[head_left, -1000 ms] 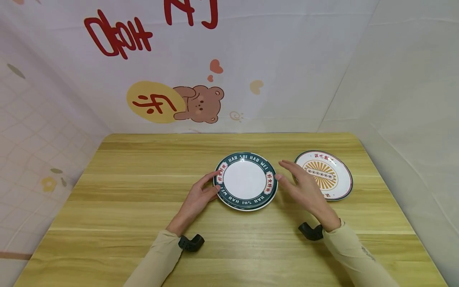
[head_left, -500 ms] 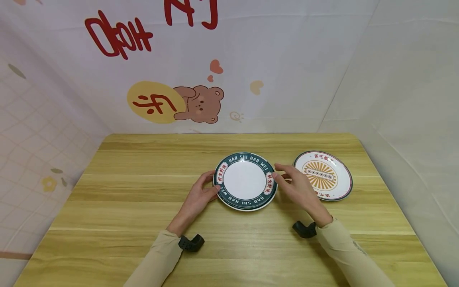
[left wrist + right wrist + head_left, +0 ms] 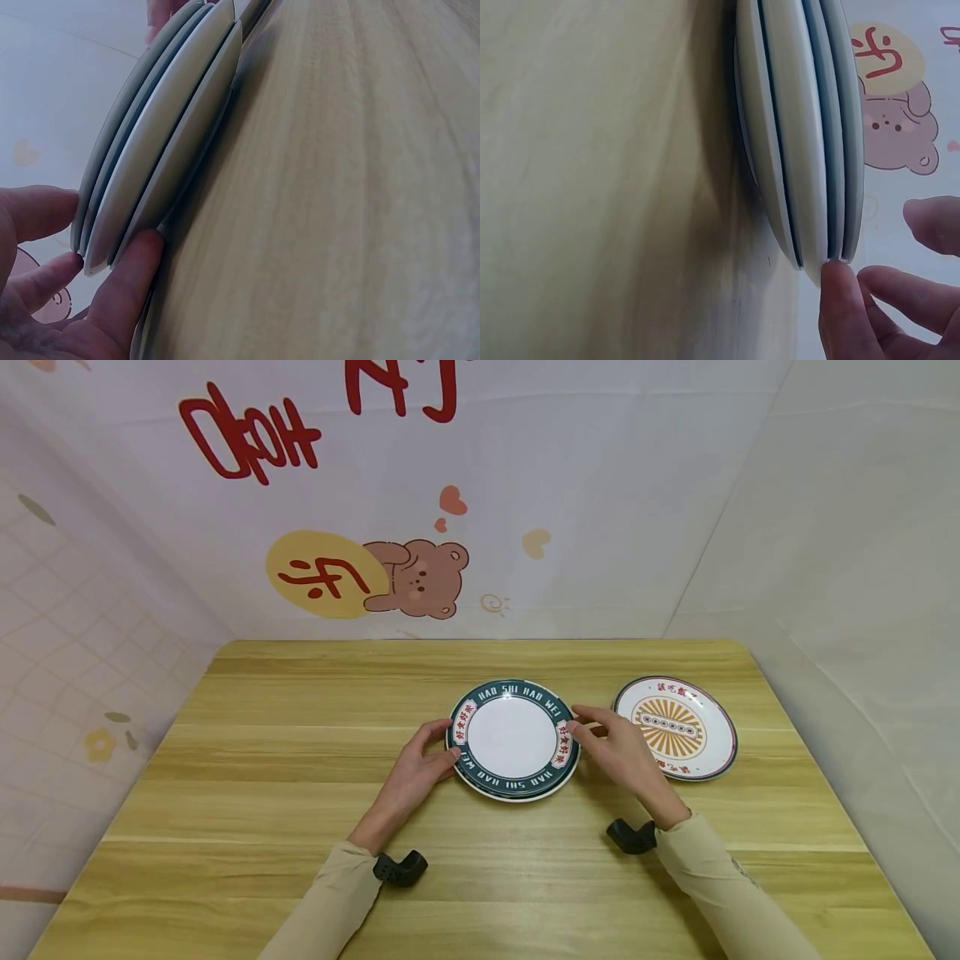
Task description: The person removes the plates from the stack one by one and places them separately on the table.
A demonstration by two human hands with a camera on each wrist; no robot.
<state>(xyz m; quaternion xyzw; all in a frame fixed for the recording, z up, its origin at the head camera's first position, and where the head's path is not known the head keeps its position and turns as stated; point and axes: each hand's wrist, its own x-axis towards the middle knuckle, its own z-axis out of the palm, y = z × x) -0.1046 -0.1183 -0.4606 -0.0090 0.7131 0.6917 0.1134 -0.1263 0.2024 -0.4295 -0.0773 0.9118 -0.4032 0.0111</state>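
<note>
Several plates lie stacked on the table; the topmost plate [image 3: 512, 737] is white with a green lettered rim. My left hand [image 3: 415, 766] holds the left side of the stack. In the left wrist view its digits span the edges of the stacked plates [image 3: 154, 142], one at the top rim and another against the lower plates. At the right side, my right hand [image 3: 617, 746] has a fingertip [image 3: 841, 281] against the upper plates' edges, while another digit [image 3: 934, 225] stands apart from them. The undersides of the plates in the middle are hidden.
A white plate [image 3: 716, 727] with an orange sunburst lies to the right of the stack, behind my right hand. The wooden table [image 3: 262, 760] meets a white printed cloth wall [image 3: 600, 510] at its back. Cloth also hangs along both sides.
My right hand has moved left from beside the sunburst plate and lowered to the stack's right rim. The left hand and the plates stay put.
</note>
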